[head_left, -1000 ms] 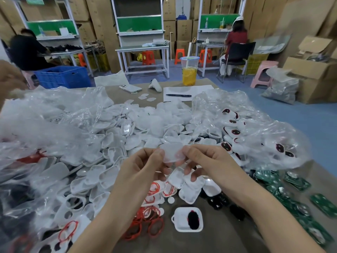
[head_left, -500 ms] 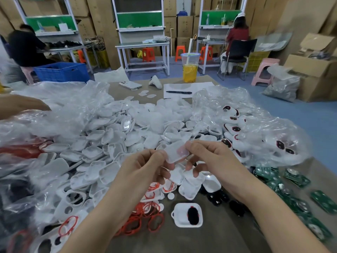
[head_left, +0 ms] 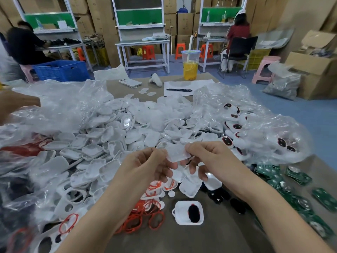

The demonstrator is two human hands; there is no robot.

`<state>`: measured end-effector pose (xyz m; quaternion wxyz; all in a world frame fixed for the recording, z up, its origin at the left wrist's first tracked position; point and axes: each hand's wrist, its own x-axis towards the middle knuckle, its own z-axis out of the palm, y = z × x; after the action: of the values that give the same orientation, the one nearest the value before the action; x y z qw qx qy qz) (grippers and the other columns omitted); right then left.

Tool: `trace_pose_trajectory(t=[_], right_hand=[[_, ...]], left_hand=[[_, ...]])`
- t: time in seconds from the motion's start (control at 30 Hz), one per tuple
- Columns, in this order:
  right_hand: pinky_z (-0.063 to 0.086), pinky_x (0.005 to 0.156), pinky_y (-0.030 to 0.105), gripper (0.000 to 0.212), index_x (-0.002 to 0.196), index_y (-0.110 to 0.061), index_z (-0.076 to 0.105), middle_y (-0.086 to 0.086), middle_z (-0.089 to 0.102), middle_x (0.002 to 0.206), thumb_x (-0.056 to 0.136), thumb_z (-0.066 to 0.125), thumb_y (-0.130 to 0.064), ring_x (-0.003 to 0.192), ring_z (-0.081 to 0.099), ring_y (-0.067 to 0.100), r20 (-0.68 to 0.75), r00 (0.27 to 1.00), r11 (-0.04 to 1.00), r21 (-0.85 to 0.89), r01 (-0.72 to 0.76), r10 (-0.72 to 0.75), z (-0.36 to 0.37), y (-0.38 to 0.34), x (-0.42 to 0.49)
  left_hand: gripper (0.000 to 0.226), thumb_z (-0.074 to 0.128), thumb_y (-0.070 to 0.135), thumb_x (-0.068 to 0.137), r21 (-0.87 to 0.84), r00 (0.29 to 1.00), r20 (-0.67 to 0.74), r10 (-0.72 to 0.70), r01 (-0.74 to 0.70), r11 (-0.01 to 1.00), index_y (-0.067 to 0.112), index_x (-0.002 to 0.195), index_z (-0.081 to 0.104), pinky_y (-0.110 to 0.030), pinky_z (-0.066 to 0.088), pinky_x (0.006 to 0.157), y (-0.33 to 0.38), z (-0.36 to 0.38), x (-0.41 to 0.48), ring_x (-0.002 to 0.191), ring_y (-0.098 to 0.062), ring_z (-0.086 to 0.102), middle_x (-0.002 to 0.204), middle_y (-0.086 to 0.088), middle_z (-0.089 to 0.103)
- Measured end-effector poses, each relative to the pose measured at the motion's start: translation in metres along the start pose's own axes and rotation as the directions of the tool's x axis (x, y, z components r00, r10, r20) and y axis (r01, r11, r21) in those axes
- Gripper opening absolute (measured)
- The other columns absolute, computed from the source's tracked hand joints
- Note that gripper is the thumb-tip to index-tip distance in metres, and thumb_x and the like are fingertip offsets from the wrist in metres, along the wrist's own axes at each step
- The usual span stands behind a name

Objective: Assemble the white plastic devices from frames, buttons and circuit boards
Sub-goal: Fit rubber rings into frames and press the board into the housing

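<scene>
Together, the left hand (head_left: 147,165) and right hand (head_left: 209,159) are pinching a white rounded-rectangular plastic shell (head_left: 177,152) by its ends, holding it above the heap of white shells (head_left: 109,139) toward the near edge of the brown table (head_left: 182,240).

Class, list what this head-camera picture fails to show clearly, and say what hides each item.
1. Head view, white plastic piece: its ends are covered by the left hand and right hand pinching it.
2. Head view, red parts at left: veiled by a crumpled clear bag.
3. Head view, green circuit boards: partly behind the right forearm.
</scene>
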<state>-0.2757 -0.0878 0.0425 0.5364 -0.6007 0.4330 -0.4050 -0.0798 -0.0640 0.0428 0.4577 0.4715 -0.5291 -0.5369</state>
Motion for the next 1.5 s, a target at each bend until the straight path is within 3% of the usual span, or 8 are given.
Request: trace_pose_trajectory(t=[0.27,0.53,0.7,0.83,0.97,1.13,1.3,1.5], right_hand=[[0.044,0.048,0.023,0.031,0.086,-0.018,0.075,0.005,0.075,0.087,0.093,0.062,-0.045,0.066,0.058,0.023,0.002,1.0,0.994,-0.108,0.016,-0.016,0.001,0.0,-0.004],[0.043,0.052,0.026,0.036,0.09,-0.012,0.075,0.023,0.07,0.096,0.095,0.061,-0.044,0.07,0.057,0.027,0.042,0.998,0.991,-0.122,0.054,-0.049,0.001,0.001,-0.007],[0.044,0.05,0.02,0.034,0.09,-0.009,0.075,0.003,0.075,0.092,0.1,0.058,-0.037,0.07,0.061,0.014,0.129,0.992,0.999,-0.038,0.013,-0.008,0.004,-0.001,-0.011],[0.044,0.048,0.021,0.046,0.092,-0.013,0.076,0.0,0.076,0.092,0.099,0.053,-0.052,0.068,0.063,0.011,0.128,0.991,0.997,-0.062,-0.037,0.045,0.002,-0.002,-0.009],[0.043,0.05,0.019,0.034,0.095,-0.025,0.075,-0.005,0.07,0.081,0.101,0.051,-0.047,0.064,0.061,0.01,-0.098,0.993,0.989,-0.139,0.052,-0.066,-0.008,-0.001,-0.013],[0.04,0.077,0.006,0.027,0.106,-0.044,0.068,-0.025,0.061,0.105,0.099,0.045,-0.056,0.094,0.061,0.0,-0.074,0.962,0.757,-0.634,0.158,-0.263,-0.021,0.017,-0.053],[0.037,0.106,0.033,0.044,0.107,-0.037,0.071,-0.018,0.058,0.122,0.093,0.043,-0.068,0.123,0.047,0.011,0.139,0.93,0.36,-0.894,0.265,-0.339,-0.025,0.021,-0.072],[-0.001,0.124,0.035,0.062,0.108,-0.045,0.065,-0.024,0.041,0.144,0.075,0.041,-0.091,0.149,0.012,0.003,0.259,0.953,0.348,-0.888,0.299,-0.159,-0.025,0.026,-0.07]], left_hand=[[0.009,0.061,0.041,0.095,0.263,0.983,-0.073,0.17,-0.146,0.954,0.035,0.094,0.068,-0.016,0.052,0.062,-0.003,0.007,-0.009,0.072,-0.007,0.068,0.083,0.004,0.074],[0.014,0.069,0.043,0.091,0.612,0.83,0.186,0.526,-0.517,0.599,0.04,0.101,0.061,-0.01,0.042,0.085,-0.013,0.0,-0.016,0.111,-0.005,0.06,0.119,0.016,0.058],[0.008,0.063,0.037,0.093,0.663,0.737,0.187,0.649,-0.583,0.471,0.033,0.099,0.061,-0.011,0.043,0.084,-0.011,-0.006,-0.023,0.104,-0.001,0.062,0.121,0.016,0.057],[0.006,0.062,0.032,0.094,0.616,0.74,0.125,0.661,-0.58,0.533,0.025,0.093,0.063,-0.011,0.046,0.08,-0.009,-0.006,-0.024,0.095,-0.008,0.066,0.119,0.01,0.06],[0.004,0.065,0.032,0.089,0.554,0.78,0.115,0.615,-0.564,0.613,0.034,0.088,0.062,-0.013,0.049,0.073,-0.014,-0.003,-0.034,0.094,-0.008,0.067,0.115,0.01,0.063],[0.004,0.063,0.039,0.091,0.615,0.799,0.283,0.531,-0.576,0.539,0.038,0.088,0.061,-0.008,0.045,0.073,-0.028,-0.007,-0.049,0.094,-0.001,0.067,0.115,0.019,0.062],[0.004,0.065,0.035,0.09,0.597,0.778,0.367,0.51,-0.617,0.512,0.034,0.087,0.063,-0.014,0.048,0.075,-0.029,-0.006,-0.051,0.102,-0.004,0.066,0.113,0.02,0.061],[0.005,0.066,0.026,0.087,0.588,0.74,0.411,0.533,-0.662,0.465,0.023,0.082,0.066,-0.018,0.049,0.071,-0.031,-0.005,-0.05,0.09,-0.003,0.066,0.113,0.018,0.06]])
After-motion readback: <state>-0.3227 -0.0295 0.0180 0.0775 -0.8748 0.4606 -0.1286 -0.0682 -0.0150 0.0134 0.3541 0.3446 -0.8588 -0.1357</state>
